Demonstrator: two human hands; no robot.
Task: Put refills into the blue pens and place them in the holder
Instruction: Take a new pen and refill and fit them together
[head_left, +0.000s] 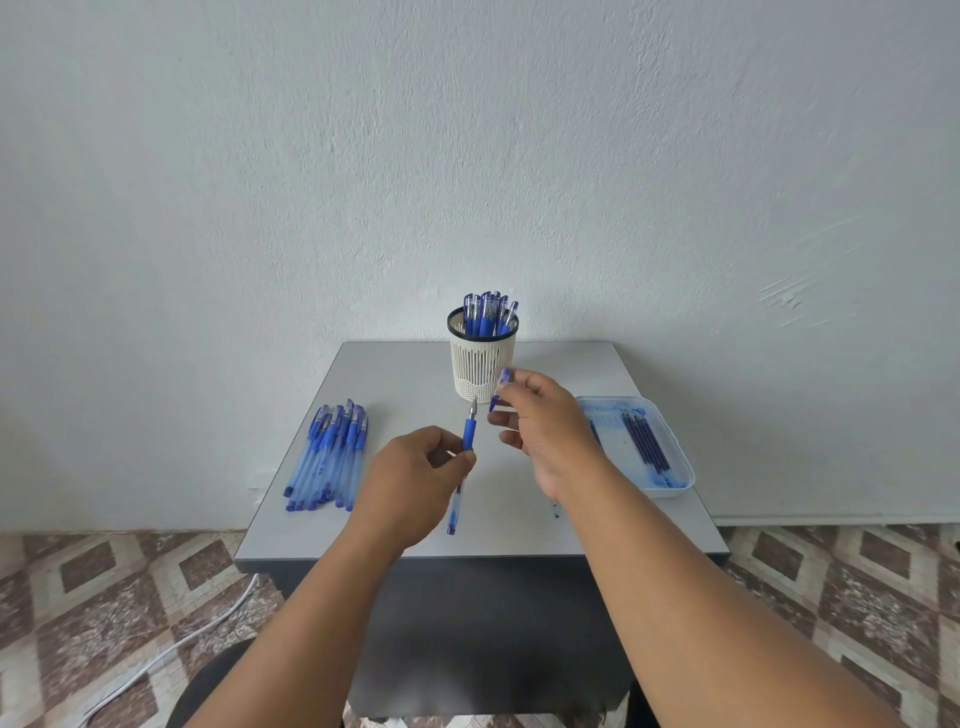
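Observation:
My left hand (415, 480) grips a blue pen (467, 434) by its barrel, with the metal tip pointing up and away over the middle of the table. My right hand (545, 426) pinches the pen's clear blue cap (500, 389) just right of the tip, apart from it. A white perforated holder (483, 371) stands at the back centre with several blue pens (488, 314) upright in it. A pile of several blue pens (330, 457) lies on the left. Several dark blue refills (647, 439) lie in a white tray (680, 480) on the right.
The small grey table (405, 384) stands against a white wall. A patterned tile floor surrounds it, and a white cable (156, 660) runs over the floor at the lower left. A small blue ink mark (557, 514) sits near the table's front right.

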